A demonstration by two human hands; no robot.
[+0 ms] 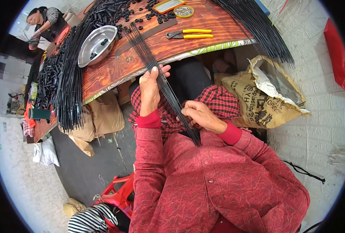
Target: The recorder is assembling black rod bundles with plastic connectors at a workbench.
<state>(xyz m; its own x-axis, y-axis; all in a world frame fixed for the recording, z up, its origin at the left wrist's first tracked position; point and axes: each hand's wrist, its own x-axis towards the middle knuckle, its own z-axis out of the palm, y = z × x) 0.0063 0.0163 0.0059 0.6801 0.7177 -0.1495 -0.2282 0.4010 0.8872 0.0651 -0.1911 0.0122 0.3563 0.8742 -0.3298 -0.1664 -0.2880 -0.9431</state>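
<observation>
A slim bundle of long black rods (168, 90) runs slantwise from over the table's edge down to my lap. My left hand (150, 87) holds it near the middle, thumb up against the rods and fingers passing beneath them, their tips showing on the far side. Lower down, my right hand (203, 116) is closed around the same bundle, its fingertips partly hidden. At the upper end the rods fan out slightly above a flat dark strip (157, 32) on the wooden table (110, 77).
Yellow-handled pliers (190, 34), a metal bowl (96, 44) and a round dish of small metal pieces (183, 11) sit on the table. Black rods hang over its left (69, 85) and right (258, 27) edges. An open sack (254, 97) stands right; another person (48, 23) sits far left.
</observation>
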